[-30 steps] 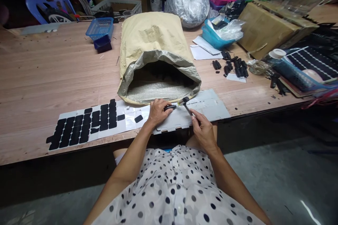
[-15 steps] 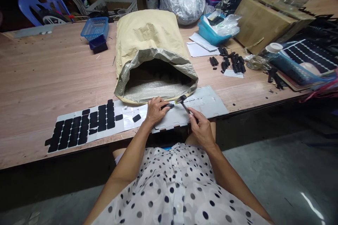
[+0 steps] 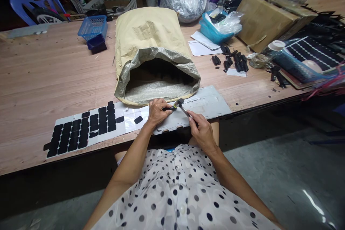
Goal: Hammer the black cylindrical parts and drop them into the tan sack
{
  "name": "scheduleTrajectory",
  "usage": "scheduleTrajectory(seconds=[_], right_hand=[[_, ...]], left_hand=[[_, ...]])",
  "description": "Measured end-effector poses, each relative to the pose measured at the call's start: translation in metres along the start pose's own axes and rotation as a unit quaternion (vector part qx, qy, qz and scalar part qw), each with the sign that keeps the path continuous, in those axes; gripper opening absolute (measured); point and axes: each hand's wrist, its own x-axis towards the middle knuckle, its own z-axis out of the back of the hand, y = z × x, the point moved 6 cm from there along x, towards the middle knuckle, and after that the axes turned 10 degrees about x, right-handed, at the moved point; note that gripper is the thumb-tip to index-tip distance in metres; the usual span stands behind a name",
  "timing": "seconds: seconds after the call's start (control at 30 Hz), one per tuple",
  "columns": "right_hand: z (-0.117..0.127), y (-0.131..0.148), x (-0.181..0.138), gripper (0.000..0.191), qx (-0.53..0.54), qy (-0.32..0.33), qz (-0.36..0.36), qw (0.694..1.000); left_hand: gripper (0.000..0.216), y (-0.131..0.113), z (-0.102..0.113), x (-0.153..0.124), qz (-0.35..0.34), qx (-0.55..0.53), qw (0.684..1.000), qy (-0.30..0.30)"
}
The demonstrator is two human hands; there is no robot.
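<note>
While the left hand [image 3: 157, 112] pinches one black piece [image 3: 172, 108], the right hand [image 3: 201, 129] curls round one hammer [image 3: 180, 102].

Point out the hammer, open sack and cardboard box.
Hammer [image 3: 180, 102]: head view, on the hammer's head.
Open sack [image 3: 161, 28]: head view, on its upper panel.
Cardboard box [image 3: 264, 21]: head view, on its side.

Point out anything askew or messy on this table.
One black patch lies tilted, apart from the neater rows of patches on the white sheet. At right, dark specks dot the table near its front edge, like stray debris.
</note>
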Motion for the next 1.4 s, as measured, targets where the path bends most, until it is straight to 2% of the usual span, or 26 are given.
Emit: scheduleTrajectory(seconds=[0.23,0.47,0.77,1.03,1.27,1.4], right_hand=[[-0.001,0.006,-0.008,0.037,-0.060,0.000,0.007,0.998],[0.001,0.005,-0.009,0.038,-0.032,0.006,-0.001,0.999],[0.015,0.034,0.004,0.040,-0.052,-0.028,0.028,0.998],[0.002,0.014,-0.007,0.038,-0.104,0.018,0.026,0.994],[0.014,0.029,-0.001,0.039,-0.095,-0.029,0.051,0.994],[0.005,0.022,-0.004,0.038,-0.108,0.008,0.048,0.993]], left_hand=[[0.016,-0.002,0.001,0.001,0.000,0.004,1.000,0.015],[0.010,-0.001,0.001,0.001,0.009,-0.009,0.999,0.029],[0.009,-0.002,0.002,-0.002,0.012,-0.028,0.999,0.010],[0.008,-0.003,0.000,-0.002,0.022,-0.027,0.999,-0.002],[0.008,-0.003,0.000,-0.003,0.023,-0.028,0.999,-0.006],[0.008,-0.003,0.000,-0.003,0.022,-0.020,1.000,-0.005]])
